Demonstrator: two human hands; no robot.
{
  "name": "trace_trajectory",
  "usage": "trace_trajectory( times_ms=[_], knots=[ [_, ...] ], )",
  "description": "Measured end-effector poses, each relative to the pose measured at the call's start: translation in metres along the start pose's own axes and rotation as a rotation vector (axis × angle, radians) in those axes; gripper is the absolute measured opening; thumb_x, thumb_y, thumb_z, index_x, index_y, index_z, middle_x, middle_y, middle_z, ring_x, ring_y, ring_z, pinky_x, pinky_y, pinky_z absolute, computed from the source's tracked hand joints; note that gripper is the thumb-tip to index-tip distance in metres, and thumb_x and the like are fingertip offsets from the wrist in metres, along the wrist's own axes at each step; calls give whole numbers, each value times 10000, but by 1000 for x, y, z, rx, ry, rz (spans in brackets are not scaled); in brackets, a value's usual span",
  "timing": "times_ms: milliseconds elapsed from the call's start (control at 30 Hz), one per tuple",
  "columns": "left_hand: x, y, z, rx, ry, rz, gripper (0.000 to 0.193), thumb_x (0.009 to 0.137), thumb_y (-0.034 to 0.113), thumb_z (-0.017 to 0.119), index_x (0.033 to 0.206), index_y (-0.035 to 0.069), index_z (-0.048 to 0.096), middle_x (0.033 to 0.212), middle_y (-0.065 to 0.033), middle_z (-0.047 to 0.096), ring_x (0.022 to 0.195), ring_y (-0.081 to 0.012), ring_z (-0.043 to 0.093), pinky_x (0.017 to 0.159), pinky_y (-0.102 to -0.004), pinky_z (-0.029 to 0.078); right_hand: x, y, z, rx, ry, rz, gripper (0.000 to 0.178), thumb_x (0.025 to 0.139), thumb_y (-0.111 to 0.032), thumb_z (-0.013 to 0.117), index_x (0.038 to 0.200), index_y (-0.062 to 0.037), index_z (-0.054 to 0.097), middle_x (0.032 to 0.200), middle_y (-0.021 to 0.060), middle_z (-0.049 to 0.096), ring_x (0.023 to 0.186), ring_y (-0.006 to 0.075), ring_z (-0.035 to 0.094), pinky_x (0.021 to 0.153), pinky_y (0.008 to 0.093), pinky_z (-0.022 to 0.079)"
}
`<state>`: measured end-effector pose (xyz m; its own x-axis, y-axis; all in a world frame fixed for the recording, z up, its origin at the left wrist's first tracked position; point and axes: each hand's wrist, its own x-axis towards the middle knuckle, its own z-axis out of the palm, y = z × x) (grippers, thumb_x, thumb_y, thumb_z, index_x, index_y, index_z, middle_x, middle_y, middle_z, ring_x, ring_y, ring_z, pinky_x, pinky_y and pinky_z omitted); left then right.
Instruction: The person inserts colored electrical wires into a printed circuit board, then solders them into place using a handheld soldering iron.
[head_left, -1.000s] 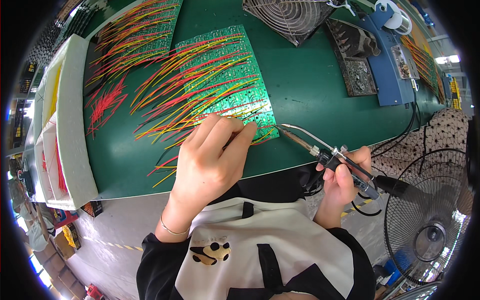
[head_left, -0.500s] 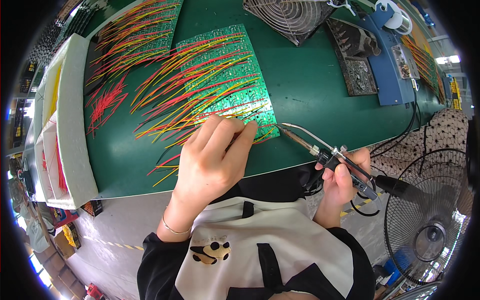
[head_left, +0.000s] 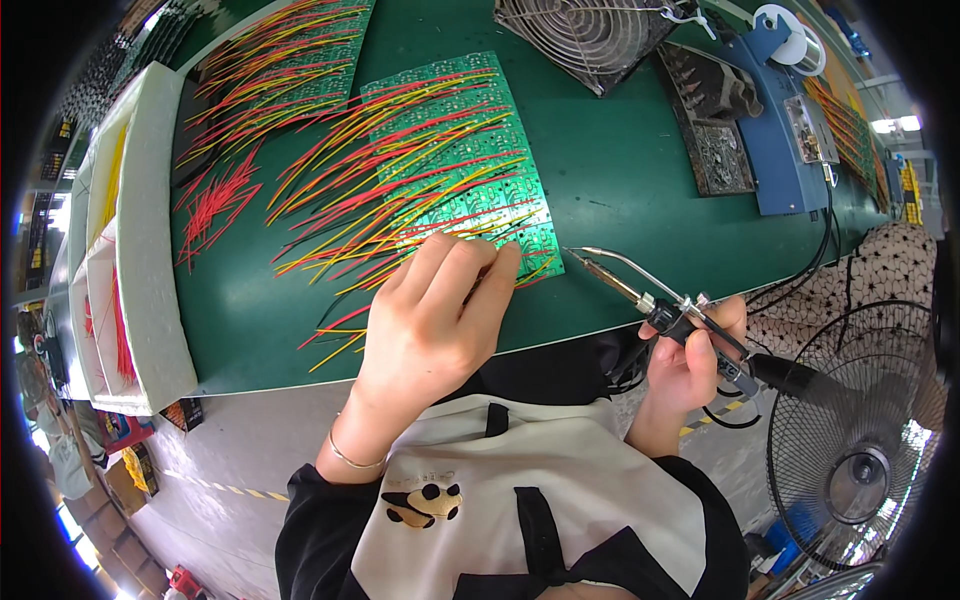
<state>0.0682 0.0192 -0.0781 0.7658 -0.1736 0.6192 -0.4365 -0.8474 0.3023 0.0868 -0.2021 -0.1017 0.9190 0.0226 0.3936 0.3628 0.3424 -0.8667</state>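
Observation:
My right hand (head_left: 688,362) grips a soldering iron (head_left: 668,318) with a curved metal solder-feed tube (head_left: 625,262) alongside it. The iron's tip points left, a little to the right of the green circuit board (head_left: 535,215) and apart from it. Over the board's near edge, my left hand (head_left: 432,318) is closed, thumb and fingers pinched together. What sits between those fingertips is hidden by the hand. Rows of red, yellow and black wires (head_left: 345,190) rise from the board and hang over its left side, some passing under my left hand.
A second wired board (head_left: 345,50) lies at the far left, near loose red wires (head_left: 215,205). On the left stands a white foam tray (head_left: 150,260) holding wires. A square fan (head_left: 585,35), a blue solder-feeding unit (head_left: 770,120) and a dark iron stand (head_left: 715,120) occupy the far side.
The iron has drawn slightly right, and its tip has come away from the board's near right corner. My left hand stays pinched at the board's near edge.

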Motion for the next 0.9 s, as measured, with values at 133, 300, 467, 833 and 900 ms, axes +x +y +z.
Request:
trace_trajectory(
  times_ms=[133,300,467,833,900],
  knots=[
    [0,1,-2,31,8,-1,299,539,-91,617,828,-16,630,717,-47,485,587,-176,480,483,-274,406,3,-1,5,25,80,2,188,793,-97,515,773,-20,344,554,91,474,447,107,456,508,321,510],
    [-2,3,-8,36,3,-13,312,567,-63,629,873,-6,612,736,-52,499,622,-184,497,502,-280,426,18,-9,13,-28,188,-64,148,800,-137,498,784,-26,401,519,52,424,427,86,407,480,283,485],
    [5,-8,-35,49,48,-20,251,601,-6,600,851,12,586,774,-55,511,653,-197,510,536,-301,440,40,-8,14,6,100,-93,106,821,-112,464,800,-22,412,514,26,408,426,72,370,483,272,455],
    [62,-66,-74,147,-321,-121,59,742,76,579,789,45,561,745,-69,550,712,-250,556,593,-343,455,49,-1,25,-108,163,-41,125,829,-87,493,738,-31,427,531,30,413,428,54,354,496,249,453],
    [67,-65,-62,172,-355,-113,62,741,87,578,785,51,553,741,-62,547,715,-244,556,586,-344,456,48,-3,26,-103,178,-32,124,828,-85,495,739,-32,427,531,28,413,429,55,358,498,248,453]
  ],
)
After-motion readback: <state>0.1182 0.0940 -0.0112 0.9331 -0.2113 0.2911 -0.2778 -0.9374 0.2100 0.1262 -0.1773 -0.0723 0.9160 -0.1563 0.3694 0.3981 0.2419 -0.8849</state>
